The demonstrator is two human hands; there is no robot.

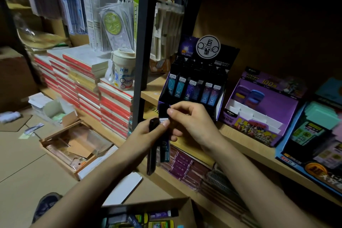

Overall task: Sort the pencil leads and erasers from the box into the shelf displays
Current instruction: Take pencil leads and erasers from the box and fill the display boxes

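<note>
Head view looks down at both hands in front of a wooden shelf [249, 146]. The left hand [146, 133] has its fingers curled round a small bundle of dark pencil lead cases [153, 153], which hang down from the fist, thumb pressed against a white label. The right hand [194, 122] pinches the top end of one lead case [163, 109] between thumb and forefinger; it stands higher than the rest, and the other fingers are loosely curled. Just behind the hands, on the shelf, stands a black and purple lead display [229, 55] with upright rows of similar cases. To its right sits a purple display [288, 116] with white dividers, then a blue display [283, 155]. At the bottom edge is an open cardboard box [148, 202] with a purple lead case [162, 214] lying among other stationery. Left of the black shelf post [144, 42] are stacked red-edged notebooks [83, 83] and a cup [123, 68]
</note>
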